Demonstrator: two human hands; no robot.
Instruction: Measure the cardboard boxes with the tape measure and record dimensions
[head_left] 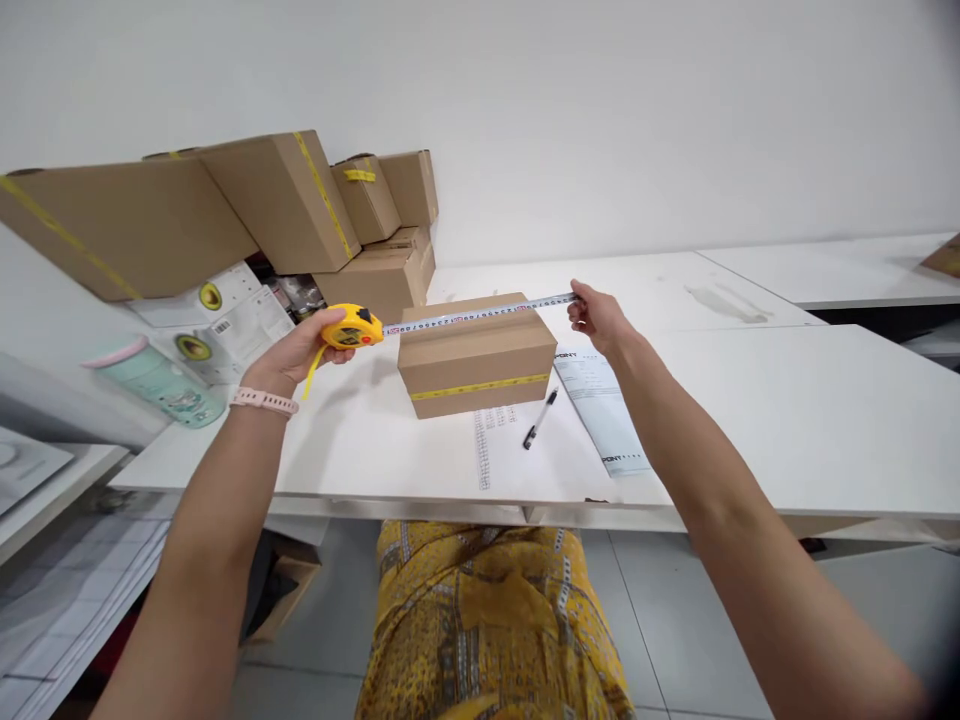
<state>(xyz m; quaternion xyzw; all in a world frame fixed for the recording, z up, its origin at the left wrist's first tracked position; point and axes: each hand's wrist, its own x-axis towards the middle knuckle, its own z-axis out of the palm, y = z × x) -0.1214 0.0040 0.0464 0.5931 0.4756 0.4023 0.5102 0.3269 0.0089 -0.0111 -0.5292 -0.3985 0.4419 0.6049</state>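
Mint-green, pink-lidded tumbler (161, 385) far left. Left hand (309, 347) grips yellow plastic tape-measure case (349, 327). Silver metal blade (478, 317) stretched across top of 1 yellow-striped brown cardboard box (480, 365), mid white desk (772, 420); contact unclear. Black-and-clear pen (540, 420) on white paper (555, 465) in front. Right hand (595, 316) pinches blade's end, past box.

White desk (780, 400): box (480, 365), paper (544, 465), light-blue sheet (598, 405), tumbler (161, 382).

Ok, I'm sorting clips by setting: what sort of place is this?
Probably a packing area or small office: cardboard boxes stacked by the wall, a tape measure stretched along another box, and a pen on paper.
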